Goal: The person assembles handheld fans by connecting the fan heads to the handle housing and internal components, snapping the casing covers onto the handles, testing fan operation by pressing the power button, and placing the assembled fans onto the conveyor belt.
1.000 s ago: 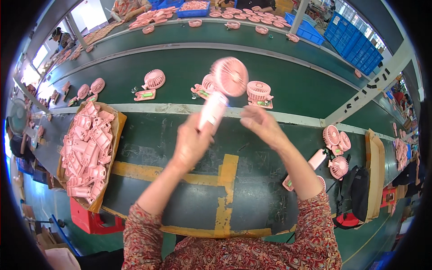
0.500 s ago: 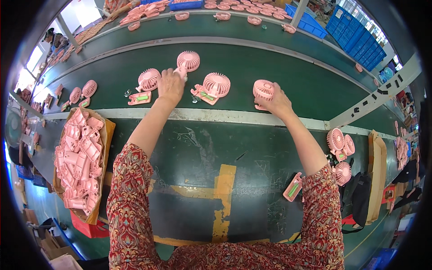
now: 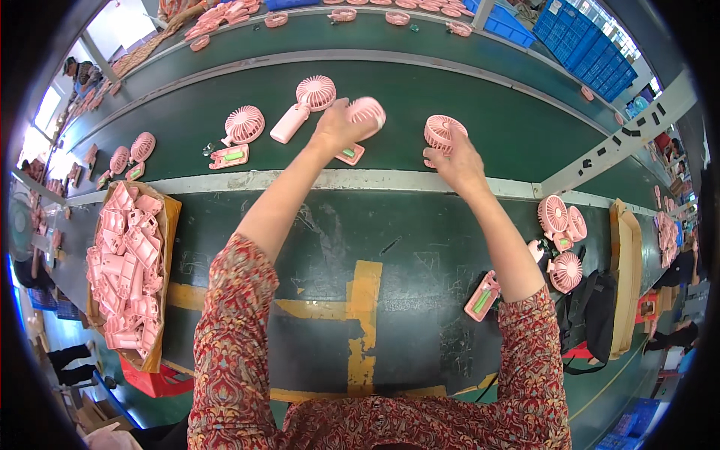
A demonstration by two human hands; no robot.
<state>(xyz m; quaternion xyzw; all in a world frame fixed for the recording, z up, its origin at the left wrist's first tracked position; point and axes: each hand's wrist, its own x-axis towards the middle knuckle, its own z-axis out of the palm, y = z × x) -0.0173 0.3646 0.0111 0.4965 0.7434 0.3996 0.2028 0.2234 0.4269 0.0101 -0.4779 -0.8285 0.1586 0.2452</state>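
My left hand (image 3: 335, 131) closes round a pink handheld fan (image 3: 369, 112) whose round cage is slightly blurred, tipped up over the belt. Below it shows part of an opened pink handle shell (image 3: 350, 154) with a green battery. My right hand (image 3: 460, 163) grips a second pink fan (image 3: 441, 129) by the edge of its cage; its handle is mostly hidden under my fingers. Left of my left hand lies a fan with a closed handle (image 3: 290, 123). Further left rests a fan head (image 3: 244, 124) beside an open handle shell (image 3: 229, 156) with a green battery in it.
A carton (image 3: 170, 247) of loose pink handle shells stands at the left of the bench. Several fans (image 3: 565, 271) and an open handle half (image 3: 481, 297) lie at the right, near a black bag (image 3: 592, 315). A white metal post (image 3: 615, 142) rises at the right.
My left hand has moved right from the fan at the middle left, leaving it with its handle laid down, and now holds the neighbouring fan. My right hand stays at its fan.
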